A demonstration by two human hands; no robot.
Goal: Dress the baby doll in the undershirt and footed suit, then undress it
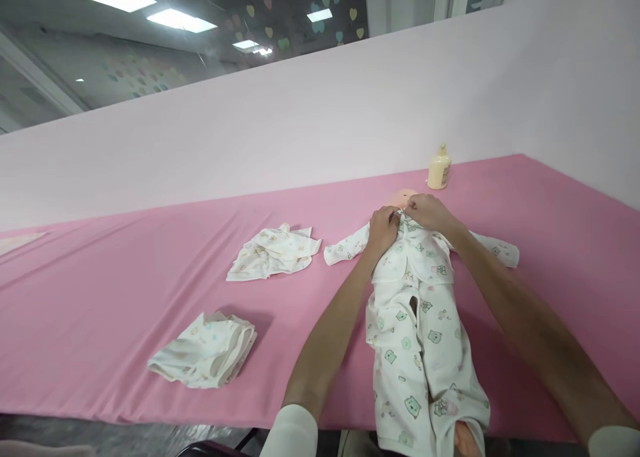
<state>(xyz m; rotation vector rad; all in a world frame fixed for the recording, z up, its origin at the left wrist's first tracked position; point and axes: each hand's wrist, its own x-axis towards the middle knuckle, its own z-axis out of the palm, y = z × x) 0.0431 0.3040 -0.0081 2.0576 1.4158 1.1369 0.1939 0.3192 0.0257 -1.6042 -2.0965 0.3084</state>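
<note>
A baby doll lies on its back, with part of its head [400,197] showing beyond my hands. It wears a white long-sleeved baby top [435,267] and white baby pants [445,337], both printed with small green and pink animals. At the top's neckline, my left hand [385,227] is closed with its fingers pinching the fabric. Close beside it, my right hand [427,210] pinches the other side of the neckline. The exact piece between the fingertips is hidden. Both sleeves stretch outward, and a doll's foot [465,438] pokes from one pant leg.
A pink sheet [125,283] covers the table. Left of the doll lie a crumpled white printed garment [275,251] and a folded white printed cloth [205,350]. A cream pump bottle [439,169] stands behind the doll's head, near the white wall [300,123].
</note>
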